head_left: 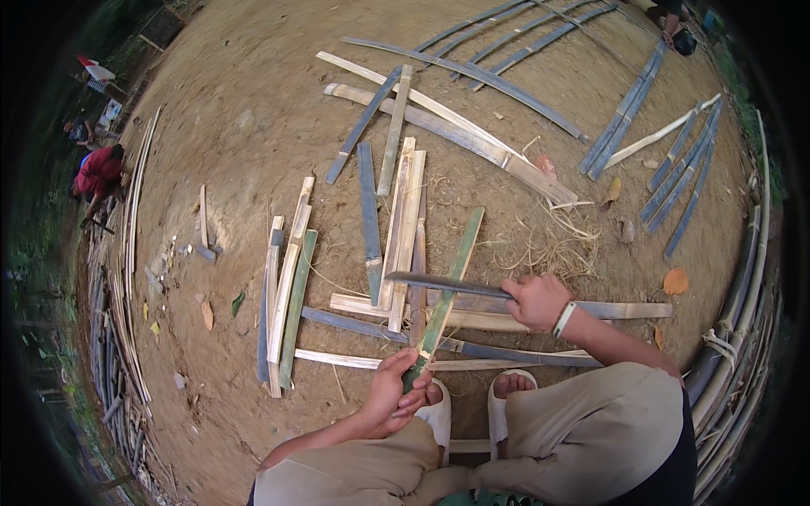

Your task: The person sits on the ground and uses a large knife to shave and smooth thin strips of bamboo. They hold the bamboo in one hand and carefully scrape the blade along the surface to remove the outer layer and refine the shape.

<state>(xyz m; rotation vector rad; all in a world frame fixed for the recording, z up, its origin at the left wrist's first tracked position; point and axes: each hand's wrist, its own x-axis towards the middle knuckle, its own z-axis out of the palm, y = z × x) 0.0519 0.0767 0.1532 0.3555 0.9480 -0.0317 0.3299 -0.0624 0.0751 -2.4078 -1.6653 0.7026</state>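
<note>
My left hand (398, 392) is closed round the lower end of a green bamboo strip (451, 282), which slants up and away to the right. In my right hand (538, 302) is a machete (447, 284), gripped by a handle that my fingers hide. Its long dark blade points left and lies across the strip near the middle. Below them, split bamboo slats (624, 310) lie crosswise on the ground in front of my feet. Several upright-lying slats (405, 219) rest just beyond, and a small bundle of strips (287, 295) lies left of my hands.
Thin bamboo shavings (561, 244) are heaped beyond my right hand. Longer strips (472, 72) lie farther off, with dark split pieces (688, 164) at the right. Bamboo poles (742, 304) line the right edge. At far left a person in red (99, 173) bends over; another person's hand (668, 38) shows top right.
</note>
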